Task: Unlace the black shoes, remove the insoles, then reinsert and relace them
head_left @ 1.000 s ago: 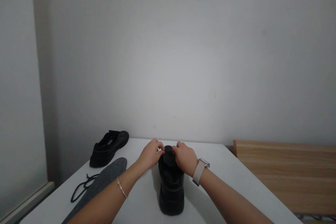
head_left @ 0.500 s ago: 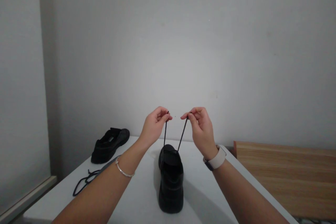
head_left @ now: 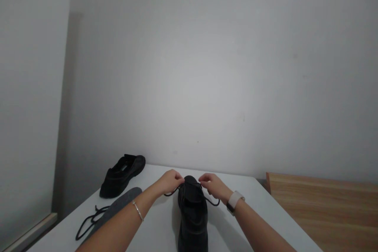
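In the head view, both bare forearms reached forward and slightly inward across the white desk [head_left: 260,204], meeting at the toe end of a black shoe [head_left: 192,220] that stood near the middle of the desk with its heel toward the camera. The left hand [head_left: 169,182] lay low beside the shoe's left side, wrist nearly straight, its fingers [head_left: 178,180] pinched together on 1 end of the black lace [head_left: 171,193], which drooped in a short loop beneath the hand. The right hand [head_left: 213,186] mirrored it on the other side, fingers curled and pinched on the lace's other end, which sagged in a curve below the wrist. A thin silver bracelet [head_left: 137,210] circled the left forearm; a watch with a pale, smooth strap [head_left: 234,201] sat on the right wrist. No brand or writing could be read on the shoe, whose upper looked matte and dark with a rounded toe. To the left lay a flat grey insole [head_left: 118,206], long with a rounded end, a loose black lace [head_left: 88,221] tangled beside it, and farther back a second black shoe [head_left: 122,170]. A light wooden surface [head_left: 325,208] with visible grain adjoined the desk on the right, beneath a plain pale wall [head_left: 206,67].
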Demonstrator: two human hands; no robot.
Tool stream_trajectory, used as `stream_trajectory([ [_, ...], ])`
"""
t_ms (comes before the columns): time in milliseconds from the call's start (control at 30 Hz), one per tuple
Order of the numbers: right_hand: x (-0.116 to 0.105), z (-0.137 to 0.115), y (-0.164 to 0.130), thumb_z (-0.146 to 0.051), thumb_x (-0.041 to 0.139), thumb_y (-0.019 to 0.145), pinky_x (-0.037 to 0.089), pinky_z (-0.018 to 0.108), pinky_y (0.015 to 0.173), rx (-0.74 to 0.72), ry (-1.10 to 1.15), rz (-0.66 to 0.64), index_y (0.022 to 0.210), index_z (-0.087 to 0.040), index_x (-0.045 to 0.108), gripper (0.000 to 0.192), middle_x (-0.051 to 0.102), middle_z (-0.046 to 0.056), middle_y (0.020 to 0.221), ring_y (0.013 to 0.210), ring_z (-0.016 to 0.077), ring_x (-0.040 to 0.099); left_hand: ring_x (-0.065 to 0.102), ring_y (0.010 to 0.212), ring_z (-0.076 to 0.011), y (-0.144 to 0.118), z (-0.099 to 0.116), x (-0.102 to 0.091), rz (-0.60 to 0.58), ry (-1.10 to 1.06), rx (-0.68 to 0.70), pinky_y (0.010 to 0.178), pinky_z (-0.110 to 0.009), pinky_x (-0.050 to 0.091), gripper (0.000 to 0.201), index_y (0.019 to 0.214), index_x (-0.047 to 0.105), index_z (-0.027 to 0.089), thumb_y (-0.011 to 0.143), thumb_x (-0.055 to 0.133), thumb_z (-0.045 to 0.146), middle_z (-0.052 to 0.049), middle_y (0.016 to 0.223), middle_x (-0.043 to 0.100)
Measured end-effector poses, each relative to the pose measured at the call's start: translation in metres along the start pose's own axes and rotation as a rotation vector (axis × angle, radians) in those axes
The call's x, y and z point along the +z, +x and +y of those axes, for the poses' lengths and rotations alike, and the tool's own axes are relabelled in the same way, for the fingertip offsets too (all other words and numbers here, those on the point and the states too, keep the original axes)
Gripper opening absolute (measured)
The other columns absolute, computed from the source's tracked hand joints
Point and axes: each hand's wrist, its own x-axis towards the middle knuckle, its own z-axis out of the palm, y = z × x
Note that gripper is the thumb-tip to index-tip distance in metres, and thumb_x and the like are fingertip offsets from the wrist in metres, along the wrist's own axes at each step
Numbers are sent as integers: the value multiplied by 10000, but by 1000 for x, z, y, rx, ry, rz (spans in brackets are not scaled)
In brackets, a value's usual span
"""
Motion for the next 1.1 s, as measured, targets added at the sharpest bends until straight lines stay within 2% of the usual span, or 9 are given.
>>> stream_trajectory([
  [167,6,5,-4,-143,535,711,445,262,680,-189,-101,-27,788,-144,690,173,693,54,819,750,161,600,474,434,-112,-4,-2,3,-34,-89,-25,446,-218,345,306,735,687,104,683,546,371,-25,572,611],
  [300,1,-5,-9,-186,535,736,446,276,745,-231,-132,-43,780,-140,693,171,704,69,823,795,179,617,490,447,-116,-12,9,-3,-44,-65,-18,451,-224,355,339,778,681,108,710,506,392,-38,656,647],
  [467,-11,-15,-22,-346,530,801,435,271,710,-228,-330,1,853,-136,670,258,705,98,859,802,188,621,573,631,-161,-25,24,-14,33,144,107,592,-237,374,385,729,697,131,788,429,400,-53,689,690],
  [600,-22,-26,-38,-537,505,802,386,256,575,-133,-522,-157,780,-145,670,426,660,62,572,599,175,598,541,522,-158,-32,29,-19,-84,216,12,522,-236,330,395,707,694,141,768,473,462,-40,550,648],
  [700,-24,-33,-47,-474,595,754,322,251,530,-186,-614,-155,668,-171,669,324,642,47,572,568,158,558,522,531,-157,-34,27,-17,-49,210,32,514,-233,309,309,660,683,152,735,525,407,-23,533,608],
  [800,-23,-33,-50,-365,623,739,293,243,514,-218,-576,-116,647,-178,661,211,642,35,635,581,141,524,529,609,-169,-37,22,-11,17,110,79,569,-244,338,278,639,671,163,739,522,375,-25,600,608],
  [900,-22,-27,-50,-357,614,744,301,235,507,-175,-501,-173,672,-162,660,213,623,30,621,569,132,497,535,733,-184,-43,18,-6,62,-79,77,668,-262,375,271,630,647,160,730,552,392,-43,718,620],
  [1000,-20,-24,-51,-329,571,763,330,244,540,-180,-513,-197,682,-139,665,228,628,50,635,582,136,498,517,731,-170,-49,17,-1,-8,-337,-39,642,-256,388,298,669,606,158,716,581,451,-33,730,594],
  [1100,-17,-27,-53,-248,543,740,349,248,572,-203,-507,-142,663,-127,658,184,629,56,646,594,134,503,505,705,-151,-53,19,3,-124,-592,-148,589,-244,399,353,698,556,162,673,624,508,-10,731,552],
])
